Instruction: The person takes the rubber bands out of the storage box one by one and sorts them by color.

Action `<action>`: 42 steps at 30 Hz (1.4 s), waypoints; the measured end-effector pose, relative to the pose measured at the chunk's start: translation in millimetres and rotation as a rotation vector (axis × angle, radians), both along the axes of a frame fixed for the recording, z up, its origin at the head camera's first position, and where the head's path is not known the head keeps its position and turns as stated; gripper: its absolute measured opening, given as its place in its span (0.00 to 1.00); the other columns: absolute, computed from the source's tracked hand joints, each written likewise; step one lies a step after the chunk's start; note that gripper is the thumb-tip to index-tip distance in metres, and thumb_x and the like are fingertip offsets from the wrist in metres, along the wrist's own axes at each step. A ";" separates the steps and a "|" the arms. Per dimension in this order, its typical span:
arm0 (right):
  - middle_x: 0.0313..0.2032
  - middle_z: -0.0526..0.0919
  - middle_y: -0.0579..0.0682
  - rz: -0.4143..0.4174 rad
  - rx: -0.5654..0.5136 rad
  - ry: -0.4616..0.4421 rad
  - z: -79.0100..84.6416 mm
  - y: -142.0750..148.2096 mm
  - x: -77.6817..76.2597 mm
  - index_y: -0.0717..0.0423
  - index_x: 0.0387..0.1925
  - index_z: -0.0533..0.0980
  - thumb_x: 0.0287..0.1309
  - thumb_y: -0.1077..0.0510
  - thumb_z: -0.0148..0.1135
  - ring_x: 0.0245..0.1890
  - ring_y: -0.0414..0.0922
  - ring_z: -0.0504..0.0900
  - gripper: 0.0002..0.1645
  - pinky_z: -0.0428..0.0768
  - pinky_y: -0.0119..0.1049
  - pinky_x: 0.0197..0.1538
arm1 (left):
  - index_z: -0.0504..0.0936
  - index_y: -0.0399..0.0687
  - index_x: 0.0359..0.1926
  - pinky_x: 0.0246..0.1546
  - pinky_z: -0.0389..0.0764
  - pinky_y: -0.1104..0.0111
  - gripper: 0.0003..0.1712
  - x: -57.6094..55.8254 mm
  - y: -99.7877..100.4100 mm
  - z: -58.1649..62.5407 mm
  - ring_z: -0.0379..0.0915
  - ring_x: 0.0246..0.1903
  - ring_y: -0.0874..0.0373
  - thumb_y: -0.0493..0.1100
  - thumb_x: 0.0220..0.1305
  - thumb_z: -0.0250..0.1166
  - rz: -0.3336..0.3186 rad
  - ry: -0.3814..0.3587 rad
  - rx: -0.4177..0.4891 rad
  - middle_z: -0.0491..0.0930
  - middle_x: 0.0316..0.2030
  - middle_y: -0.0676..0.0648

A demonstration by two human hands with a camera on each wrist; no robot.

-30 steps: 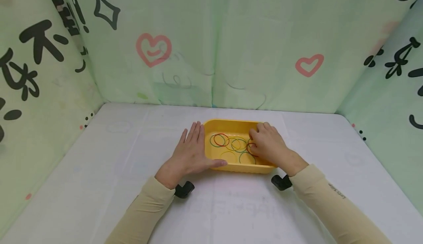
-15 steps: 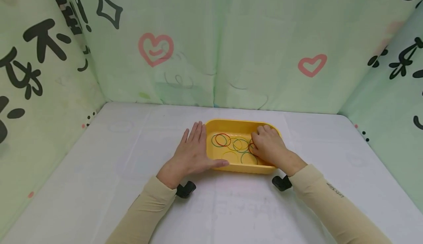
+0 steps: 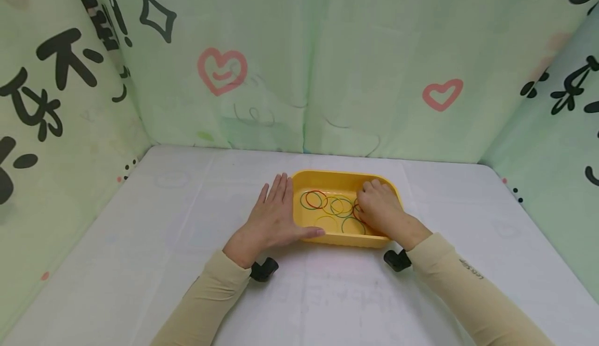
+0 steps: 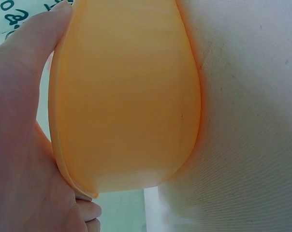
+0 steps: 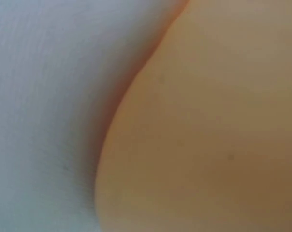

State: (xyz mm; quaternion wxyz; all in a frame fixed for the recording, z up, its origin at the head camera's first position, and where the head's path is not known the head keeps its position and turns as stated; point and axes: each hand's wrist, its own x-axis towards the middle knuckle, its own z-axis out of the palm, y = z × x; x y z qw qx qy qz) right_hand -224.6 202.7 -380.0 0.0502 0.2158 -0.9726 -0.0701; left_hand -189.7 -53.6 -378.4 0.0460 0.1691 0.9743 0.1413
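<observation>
A yellow plastic tray [image 3: 327, 179] stands on the white table, with several thin red, green and yellow rubber bands [image 3: 340, 206] lying loosely over its floor. My left hand [image 3: 271, 221] rests along the tray's left end, fingers straight; its thumb lies over the front rim. In the left wrist view, the tray's outer wall [image 4: 126, 96] is beside that hand. My right hand [image 3: 381, 208] reaches into the tray's right end with bent fingers. A red rubber band [image 3: 356, 210] lies partly under these fingers. The fingertips are hidden, so what they grip cannot be seen. The right wrist view shows the tray's outer wall [image 5: 199, 135].
White cloth covers the table [image 3: 210, 190] around the tray. A pale green curtain [image 3: 365, 65] with printed hearts and dark lettering rises behind it and along both sides. Black camera mounts [image 3: 264, 270] hang under both wrists.
The whole view has shifted slightly. Both hands stay at the tray in nearly the same pose, and the visible rubber bands keep their places in it.
</observation>
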 end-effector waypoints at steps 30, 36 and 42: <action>0.26 0.74 0.55 0.041 0.009 0.055 1.6 -0.8 0.4 0.66 0.28 0.79 0.57 0.64 0.65 0.28 0.49 0.66 0.06 0.69 0.40 0.31 | 0.36 0.36 0.78 0.79 0.36 0.53 0.78 0.7 0.2 1.3 0.28 0.79 0.48 0.87 0.47 0.54 -0.002 0.004 -0.008 0.35 0.79 0.39; 0.26 0.74 0.55 0.047 0.016 0.066 1.5 -0.3 2.0 0.67 0.29 0.79 0.57 0.64 0.66 0.28 0.49 0.66 0.07 0.69 0.40 0.32 | 0.35 0.36 0.78 0.79 0.36 0.53 0.78 0.7 0.5 1.0 0.28 0.79 0.48 0.87 0.47 0.53 -0.003 0.002 -0.018 0.34 0.79 0.39; 0.26 0.75 0.56 0.084 -0.010 0.127 4.0 4.1 3.3 0.67 0.28 0.78 0.54 0.66 0.64 0.28 0.50 0.68 0.05 0.72 0.41 0.32 | 0.35 0.36 0.78 0.79 0.36 0.53 0.78 0.9 0.0 1.6 0.28 0.79 0.48 0.87 0.47 0.53 -0.005 -0.001 -0.015 0.33 0.79 0.39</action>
